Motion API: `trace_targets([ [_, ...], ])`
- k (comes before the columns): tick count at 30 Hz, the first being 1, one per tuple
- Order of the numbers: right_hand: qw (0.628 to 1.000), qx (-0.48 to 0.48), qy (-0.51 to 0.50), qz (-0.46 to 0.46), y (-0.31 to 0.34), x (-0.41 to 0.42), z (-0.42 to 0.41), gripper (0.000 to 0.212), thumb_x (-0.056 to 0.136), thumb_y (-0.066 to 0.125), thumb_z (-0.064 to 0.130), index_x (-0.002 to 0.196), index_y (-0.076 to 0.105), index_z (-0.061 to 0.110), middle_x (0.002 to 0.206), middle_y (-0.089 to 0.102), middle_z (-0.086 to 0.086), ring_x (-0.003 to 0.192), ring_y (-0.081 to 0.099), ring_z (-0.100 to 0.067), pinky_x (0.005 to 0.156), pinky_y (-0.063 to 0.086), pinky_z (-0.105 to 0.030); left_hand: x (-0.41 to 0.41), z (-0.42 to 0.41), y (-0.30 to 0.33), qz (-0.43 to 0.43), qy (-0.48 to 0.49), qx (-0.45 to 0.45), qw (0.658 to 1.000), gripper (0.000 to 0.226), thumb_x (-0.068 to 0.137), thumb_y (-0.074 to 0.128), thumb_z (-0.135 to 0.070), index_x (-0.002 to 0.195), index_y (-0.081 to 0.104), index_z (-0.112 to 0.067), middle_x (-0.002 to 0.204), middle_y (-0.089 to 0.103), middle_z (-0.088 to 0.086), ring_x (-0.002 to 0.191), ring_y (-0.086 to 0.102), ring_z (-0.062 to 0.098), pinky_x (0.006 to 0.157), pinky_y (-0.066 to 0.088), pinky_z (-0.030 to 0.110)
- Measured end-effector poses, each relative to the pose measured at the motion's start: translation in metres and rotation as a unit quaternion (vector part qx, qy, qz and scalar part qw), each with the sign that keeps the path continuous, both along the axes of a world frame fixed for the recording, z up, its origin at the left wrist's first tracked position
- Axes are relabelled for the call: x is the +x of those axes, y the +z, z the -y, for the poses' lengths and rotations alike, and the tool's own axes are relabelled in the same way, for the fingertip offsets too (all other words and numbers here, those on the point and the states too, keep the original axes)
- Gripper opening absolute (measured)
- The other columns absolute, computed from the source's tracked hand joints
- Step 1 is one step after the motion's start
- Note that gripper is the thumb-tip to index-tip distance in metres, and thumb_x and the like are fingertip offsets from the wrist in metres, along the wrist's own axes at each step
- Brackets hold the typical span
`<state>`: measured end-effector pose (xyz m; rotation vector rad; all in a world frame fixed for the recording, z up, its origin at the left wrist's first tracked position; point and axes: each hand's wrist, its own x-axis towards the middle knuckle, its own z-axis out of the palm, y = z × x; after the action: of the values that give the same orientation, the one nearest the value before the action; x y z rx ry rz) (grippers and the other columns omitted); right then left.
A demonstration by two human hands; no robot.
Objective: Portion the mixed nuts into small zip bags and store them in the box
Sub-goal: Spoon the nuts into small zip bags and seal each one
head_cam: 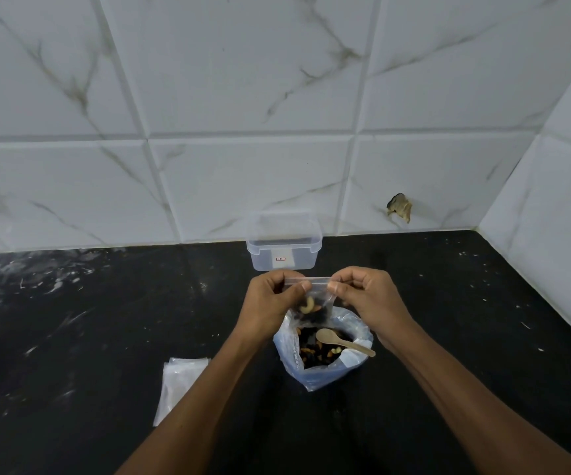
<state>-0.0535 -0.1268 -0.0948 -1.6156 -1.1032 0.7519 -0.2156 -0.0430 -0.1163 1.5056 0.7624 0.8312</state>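
Note:
A small clear zip bag (315, 303) with mixed nuts in its lower part hangs above the big bag. My left hand (270, 303) pinches its top strip at the left end. My right hand (368, 296) pinches the strip at the right end. Below them stands a large open plastic bag of mixed nuts (321, 354), and a wooden spoon (342, 341) lies in it with its handle pointing right. The clear plastic box (284, 245) stands open against the wall, just behind my hands.
A flat stack of empty zip bags (179, 382) lies on the black counter (71, 337) to the left of my left forearm. White marble tiles form the back wall, and a side wall closes the corner on the right.

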Motion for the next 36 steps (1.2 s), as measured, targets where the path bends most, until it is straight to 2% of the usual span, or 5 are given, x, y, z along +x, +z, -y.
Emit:
trace_targets([
  [6,1.0,-0.006,-0.005,-0.001,-0.002,0.005,0.001,0.009,0.088,0.065,0.004,0.084,0.072,0.008,0.081,0.071,-0.01,0.066,0.063,-0.002,0.06,0.05,-0.013,-0.008,-0.004,0.0,-0.011,0.025,0.001,1.0,0.012,0.091,0.064,-0.003,0.083,0.071,-0.01,0.077,0.071,-0.001,0.07,0.067,0.001,0.067,0.053,0.013],
  [13,1.0,-0.019,0.004,0.0,-0.006,0.005,0.0,0.007,0.088,0.066,0.007,0.085,0.07,0.011,0.081,0.071,-0.01,0.072,0.064,-0.016,0.072,0.055,-0.031,-0.009,-0.003,-0.002,-0.035,0.035,0.023,0.999,0.015,0.092,0.065,-0.005,0.08,0.07,-0.013,0.073,0.071,-0.004,0.068,0.066,0.001,0.065,0.052,0.013],
  [18,0.995,-0.024,0.059,0.071,-0.004,0.007,-0.004,0.015,0.085,0.071,0.015,0.096,0.068,0.024,0.087,0.071,0.0,0.084,0.068,-0.014,0.078,0.056,-0.031,-0.007,-0.004,0.0,-0.035,0.014,0.028,0.999,0.015,0.092,0.065,-0.005,0.08,0.071,-0.013,0.071,0.069,-0.006,0.067,0.066,0.001,0.063,0.051,0.014],
  [23,0.988,0.004,0.079,0.133,-0.005,0.002,-0.009,0.009,0.087,0.066,0.011,0.086,0.073,0.017,0.079,0.07,0.002,0.078,0.065,-0.011,0.075,0.054,-0.033,-0.003,-0.003,0.0,-0.033,0.003,0.039,0.999,0.014,0.092,0.064,-0.004,0.083,0.07,-0.012,0.072,0.067,-0.004,0.069,0.065,0.005,0.064,0.052,0.016],
  [36,0.997,-0.014,0.053,0.06,-0.009,0.004,-0.006,0.009,0.087,0.067,0.011,0.083,0.074,0.016,0.08,0.072,-0.002,0.08,0.067,-0.016,0.075,0.054,-0.03,-0.001,-0.005,-0.005,-0.034,-0.006,0.005,0.999,0.014,0.09,0.068,-0.008,0.081,0.073,-0.017,0.079,0.074,0.003,0.077,0.072,0.018,0.074,0.057,0.026],
])
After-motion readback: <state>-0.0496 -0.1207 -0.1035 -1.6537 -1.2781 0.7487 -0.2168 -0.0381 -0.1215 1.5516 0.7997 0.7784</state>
